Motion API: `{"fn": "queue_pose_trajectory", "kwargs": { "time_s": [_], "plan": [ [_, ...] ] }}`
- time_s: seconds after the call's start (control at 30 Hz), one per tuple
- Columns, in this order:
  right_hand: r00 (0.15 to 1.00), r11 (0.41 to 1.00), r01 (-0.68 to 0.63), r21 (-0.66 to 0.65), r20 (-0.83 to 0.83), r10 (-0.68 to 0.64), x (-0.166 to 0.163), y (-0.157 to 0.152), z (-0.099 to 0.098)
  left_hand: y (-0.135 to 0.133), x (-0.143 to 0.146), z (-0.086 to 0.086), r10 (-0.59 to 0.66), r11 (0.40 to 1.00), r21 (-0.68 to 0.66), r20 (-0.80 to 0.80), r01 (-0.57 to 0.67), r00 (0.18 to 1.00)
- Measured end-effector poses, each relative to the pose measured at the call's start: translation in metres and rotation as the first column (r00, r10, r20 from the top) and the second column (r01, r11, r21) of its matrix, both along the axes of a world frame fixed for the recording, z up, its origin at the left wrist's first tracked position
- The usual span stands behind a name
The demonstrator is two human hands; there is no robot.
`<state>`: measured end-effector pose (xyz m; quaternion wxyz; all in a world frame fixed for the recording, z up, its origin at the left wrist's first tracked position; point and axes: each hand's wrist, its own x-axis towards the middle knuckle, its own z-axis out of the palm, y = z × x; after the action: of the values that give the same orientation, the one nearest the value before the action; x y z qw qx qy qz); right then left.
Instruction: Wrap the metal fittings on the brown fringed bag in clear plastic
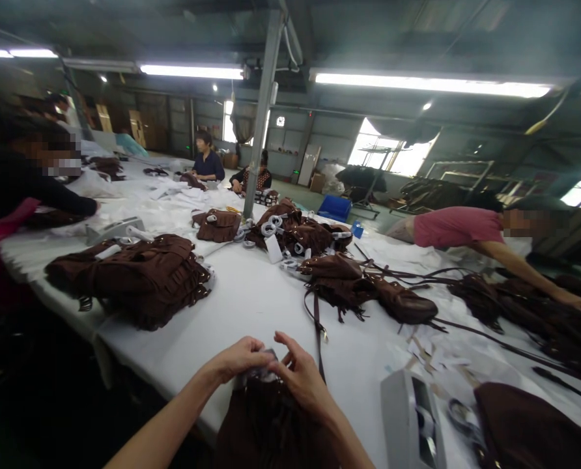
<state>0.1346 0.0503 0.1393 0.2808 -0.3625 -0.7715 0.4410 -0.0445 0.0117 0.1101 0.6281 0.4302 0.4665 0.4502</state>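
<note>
Left hand: the left hand (239, 360) sat at bottom centre of the frame, fingers curled onto a small grey piece (264, 371) at the top of a brown bag (271, 423).
Right hand: the right hand (303, 378) met it fingertip to fingertip, pinching the same grey piece.
Brown bag: lay at the near edge of the white table (251, 299), bottom centre.
Strap: a thin strap (317, 326) ran up from just right of the hands.
Grey box: stood at lower right (410, 420).
Fringed pile: brown bags (139, 277) heaped at centre left.
Co-worker: a person in a pink shirt (459, 227) reached across at right.
</note>
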Motion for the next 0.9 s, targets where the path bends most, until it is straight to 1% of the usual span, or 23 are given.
{"fn": "queue_pose_trajectory", "kwargs": {
  "time_s": [0.07, 0.1, 0.13, 0.2, 0.3, 0.37, 0.47, 0.53, 0.7, 0.8, 0.83, 0.9],
  "plan": [
    [0.991, 0.99, -0.125, 0.072, 0.06, 0.121, 0.001, 0.002, 0.008, 0.002, 0.003, 0.0, -0.046, 0.999, -0.005, 0.006, 0.046, 0.999],
    [0.984, 0.982, -0.164, 0.097, 0.081, 0.157, 0.001, 0.003, 0.01, 0.002, 0.004, -0.001, -0.062, 0.998, -0.007, 0.017, 0.062, 0.998],
    [0.98, 0.976, -0.187, 0.108, 0.088, 0.178, 0.0, 0.004, 0.011, 0.003, 0.005, -0.002, -0.073, 0.997, -0.009, 0.032, 0.073, 0.997],
    [0.981, 0.978, -0.195, 0.076, 0.039, 0.192, -0.002, 0.005, 0.009, 0.003, 0.005, -0.005, -0.078, 0.997, -0.014, 0.066, 0.08, 0.995],
    [0.981, 0.984, -0.166, -0.057, -0.111, 0.159, -0.006, 0.005, 0.002, 0.002, 0.002, -0.011, -0.059, 0.998, -0.004, 0.116, 0.06, 0.991],
    [0.977, 0.978, -0.139, -0.158, -0.18, 0.11, -0.008, 0.005, -0.002, 0.0, 0.001, -0.013, -0.045, 0.999, 0.01, 0.145, 0.044, 0.988],
    [0.97, 0.955, -0.068, -0.289, -0.242, -0.004, -0.01, 0.005, -0.007, -0.003, 0.002, -0.016, -0.038, 0.999, 0.023, 0.178, 0.034, 0.983],
    [0.965, 0.943, -0.032, -0.33, -0.258, -0.058, -0.012, 0.005, -0.01, -0.005, 0.003, -0.016, -0.034, 0.999, 0.027, 0.193, 0.029, 0.981],
    [0.963, 0.937, -0.018, -0.349, -0.259, -0.078, -0.012, 0.007, -0.013, -0.007, 0.005, -0.018, -0.009, 1.0, 0.022, 0.206, 0.005, 0.979],
    [0.966, 0.941, -0.027, -0.337, -0.252, -0.063, -0.007, 0.01, -0.013, -0.007, 0.002, -0.019, 0.011, 1.0, 0.01, 0.223, -0.014, 0.975],
    [0.97, 0.949, -0.008, -0.315, -0.234, -0.07, -0.004, 0.01, -0.013, -0.007, 0.001, -0.02, 0.028, 1.0, 0.008, 0.235, -0.031, 0.972],
    [0.977, 0.972, 0.104, -0.21, -0.162, -0.14, 0.002, 0.006, -0.016, -0.007, 0.0, -0.022, 0.077, 0.997, 0.003, 0.27, -0.081, 0.96]
  ]
}}
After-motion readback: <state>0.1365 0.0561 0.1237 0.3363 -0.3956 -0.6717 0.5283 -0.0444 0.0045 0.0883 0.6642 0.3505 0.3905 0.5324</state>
